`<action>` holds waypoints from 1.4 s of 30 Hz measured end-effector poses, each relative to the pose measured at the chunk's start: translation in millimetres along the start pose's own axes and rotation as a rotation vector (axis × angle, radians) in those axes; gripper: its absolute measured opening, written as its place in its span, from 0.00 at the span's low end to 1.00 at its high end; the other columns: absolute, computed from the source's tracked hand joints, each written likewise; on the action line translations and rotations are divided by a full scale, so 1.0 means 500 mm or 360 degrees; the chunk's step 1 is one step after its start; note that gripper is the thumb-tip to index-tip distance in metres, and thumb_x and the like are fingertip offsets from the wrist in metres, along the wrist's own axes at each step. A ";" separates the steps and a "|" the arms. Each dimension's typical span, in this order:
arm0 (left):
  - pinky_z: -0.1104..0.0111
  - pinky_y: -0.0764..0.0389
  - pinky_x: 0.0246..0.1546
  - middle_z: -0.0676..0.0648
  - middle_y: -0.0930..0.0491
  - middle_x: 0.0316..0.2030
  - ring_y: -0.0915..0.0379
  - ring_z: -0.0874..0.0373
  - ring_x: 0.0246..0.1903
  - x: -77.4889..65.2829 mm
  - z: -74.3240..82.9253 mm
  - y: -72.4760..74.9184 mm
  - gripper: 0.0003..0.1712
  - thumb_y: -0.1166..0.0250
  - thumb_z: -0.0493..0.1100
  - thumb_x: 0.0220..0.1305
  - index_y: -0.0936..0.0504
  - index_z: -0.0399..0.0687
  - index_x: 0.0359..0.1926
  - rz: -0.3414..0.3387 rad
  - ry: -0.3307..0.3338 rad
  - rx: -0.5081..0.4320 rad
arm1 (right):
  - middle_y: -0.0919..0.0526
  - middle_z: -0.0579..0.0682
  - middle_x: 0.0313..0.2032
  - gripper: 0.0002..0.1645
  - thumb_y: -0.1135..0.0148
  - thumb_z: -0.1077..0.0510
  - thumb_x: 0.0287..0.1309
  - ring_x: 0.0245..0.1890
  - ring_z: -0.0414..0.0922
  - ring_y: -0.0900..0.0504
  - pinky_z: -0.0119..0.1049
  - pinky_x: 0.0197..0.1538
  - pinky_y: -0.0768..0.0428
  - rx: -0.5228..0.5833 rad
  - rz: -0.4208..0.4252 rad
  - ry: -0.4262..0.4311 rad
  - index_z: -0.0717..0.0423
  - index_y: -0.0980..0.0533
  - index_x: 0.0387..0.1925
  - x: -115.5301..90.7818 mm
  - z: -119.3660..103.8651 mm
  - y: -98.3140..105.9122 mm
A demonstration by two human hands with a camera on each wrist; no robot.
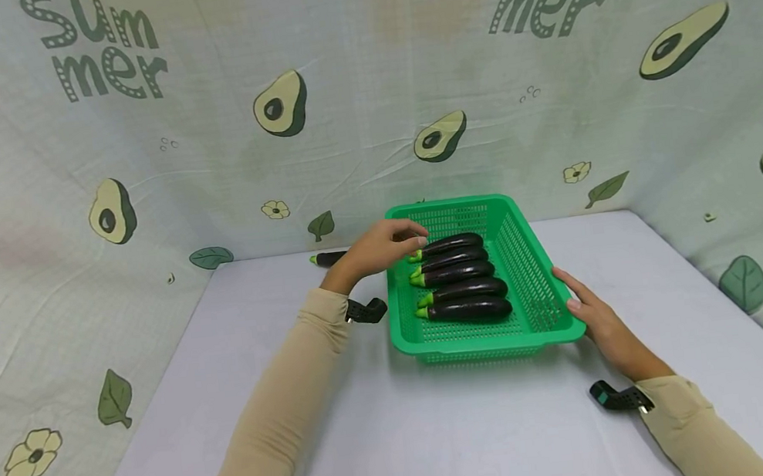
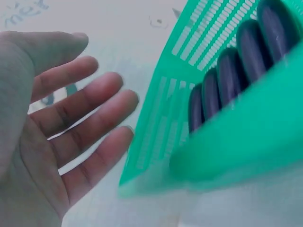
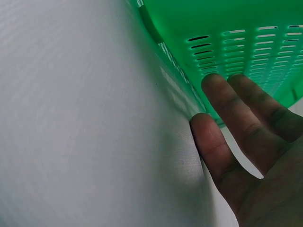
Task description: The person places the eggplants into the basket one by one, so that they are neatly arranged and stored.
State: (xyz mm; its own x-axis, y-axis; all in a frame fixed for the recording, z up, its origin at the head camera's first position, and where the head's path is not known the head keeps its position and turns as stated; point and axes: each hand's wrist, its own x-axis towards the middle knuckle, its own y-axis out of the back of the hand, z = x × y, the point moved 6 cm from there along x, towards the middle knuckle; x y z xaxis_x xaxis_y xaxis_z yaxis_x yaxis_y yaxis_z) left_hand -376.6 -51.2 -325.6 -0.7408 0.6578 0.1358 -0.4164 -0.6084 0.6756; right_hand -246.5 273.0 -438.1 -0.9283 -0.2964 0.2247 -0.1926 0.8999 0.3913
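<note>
Several dark purple eggplants [image 1: 469, 309] lie side by side in a green plastic basket [image 1: 541, 268], their green stem ends toward the left. My left hand [image 1: 385, 247] is over the basket's far left edge, its fingertips close to the stem of the farthest eggplant in the head view. The left wrist view shows this hand [image 2: 71, 118] with fingers spread and nothing in it. At the right side of the basket, my right hand [image 1: 603, 327] rests its nearly straight fingers against the outer wall, the thumb at the rim. Its little finger [image 3: 208, 135] is low by the tablecloth.
Another eggplant [image 1: 328, 259] lies on the white table [image 1: 486, 436] left of the basket, partly hidden by the left hand and wrist. A patterned cloth [image 1: 360, 170] with avocados and leaves hangs behind the table. Each wrist wears a black device [image 1: 366, 311].
</note>
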 end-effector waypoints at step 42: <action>0.54 0.25 0.55 0.44 0.19 0.53 0.25 0.49 0.55 -0.092 -0.306 0.104 0.19 0.33 0.45 0.69 0.19 0.46 0.58 0.0578 0.0473 -0.0078 | 0.59 0.58 0.78 0.33 0.65 0.52 0.81 0.68 0.33 0.44 0.19 0.56 0.36 -0.0001 0.0018 -0.0027 0.38 0.57 0.81 0.002 0.005 -0.002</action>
State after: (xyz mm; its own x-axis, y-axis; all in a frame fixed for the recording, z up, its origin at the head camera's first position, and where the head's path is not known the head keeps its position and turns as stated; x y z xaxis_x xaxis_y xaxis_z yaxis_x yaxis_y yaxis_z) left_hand -444.6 -181.0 -407.7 -0.9589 0.2472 0.1390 -0.1214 -0.8007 0.5866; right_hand -248.1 272.4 -440.6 -0.9356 -0.2808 0.2139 -0.1821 0.9030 0.3892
